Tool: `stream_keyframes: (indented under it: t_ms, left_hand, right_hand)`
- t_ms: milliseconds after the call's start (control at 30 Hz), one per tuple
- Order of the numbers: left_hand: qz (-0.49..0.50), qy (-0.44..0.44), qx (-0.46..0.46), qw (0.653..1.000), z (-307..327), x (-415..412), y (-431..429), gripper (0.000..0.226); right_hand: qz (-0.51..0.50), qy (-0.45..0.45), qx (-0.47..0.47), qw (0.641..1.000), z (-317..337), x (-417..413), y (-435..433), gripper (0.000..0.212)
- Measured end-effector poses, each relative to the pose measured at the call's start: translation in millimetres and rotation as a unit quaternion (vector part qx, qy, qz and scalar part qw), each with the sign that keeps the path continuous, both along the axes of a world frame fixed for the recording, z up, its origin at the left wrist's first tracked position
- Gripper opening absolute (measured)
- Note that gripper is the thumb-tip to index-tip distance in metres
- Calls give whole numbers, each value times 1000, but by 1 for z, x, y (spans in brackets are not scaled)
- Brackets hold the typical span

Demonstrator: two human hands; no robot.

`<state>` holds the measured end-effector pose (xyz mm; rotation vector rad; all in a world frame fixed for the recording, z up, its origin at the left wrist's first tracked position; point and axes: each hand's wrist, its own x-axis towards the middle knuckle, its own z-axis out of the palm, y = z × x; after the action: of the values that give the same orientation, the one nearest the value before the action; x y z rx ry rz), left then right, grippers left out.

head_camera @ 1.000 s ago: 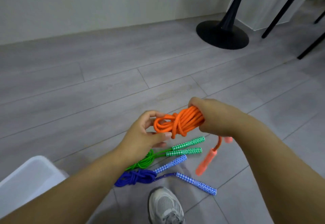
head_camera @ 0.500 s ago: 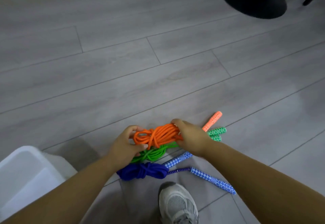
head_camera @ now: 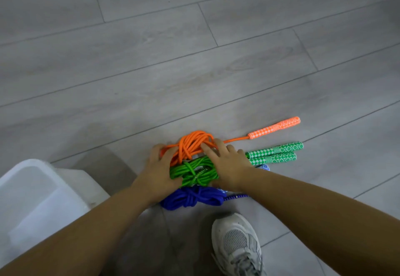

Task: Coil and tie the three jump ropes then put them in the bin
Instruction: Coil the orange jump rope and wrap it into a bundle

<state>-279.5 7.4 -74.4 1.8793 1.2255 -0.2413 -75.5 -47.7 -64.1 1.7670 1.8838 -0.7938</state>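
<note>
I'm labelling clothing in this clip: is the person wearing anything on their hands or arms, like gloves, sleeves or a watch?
No. The left hand and right hand show no gloves or rings. The left forearm and right forearm are uncovered to the frame edge: no sleeves, watch or bracelet in view.

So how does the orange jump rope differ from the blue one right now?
The orange jump rope lies farthest from the person; the blue jump rope nearest, by the shoe. The left hand and right hand both touch the orange one; no fingers reach the blue. One orange handle shows fully; the blue handles are mostly hidden. Both are coiled bundles on the floor.
</note>
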Motion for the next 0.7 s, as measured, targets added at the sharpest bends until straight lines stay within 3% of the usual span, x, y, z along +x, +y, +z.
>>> stream_keyframes:
  t_ms: [233,467,700]
  left_hand:
    - [-42,32,25,998,-22,3,4,106]
    - [-50,-45,24,997,-21,5,5,79]
    - [-40,-15,-1,999,-13,-10,-16,124]
  right_hand:
    - [44,-61,60,995,-10,-9,7,120]
    - [89,-26,73,993,-16,-10,18,119]
    - [-42,18,40,998,-16,-3,13,94]
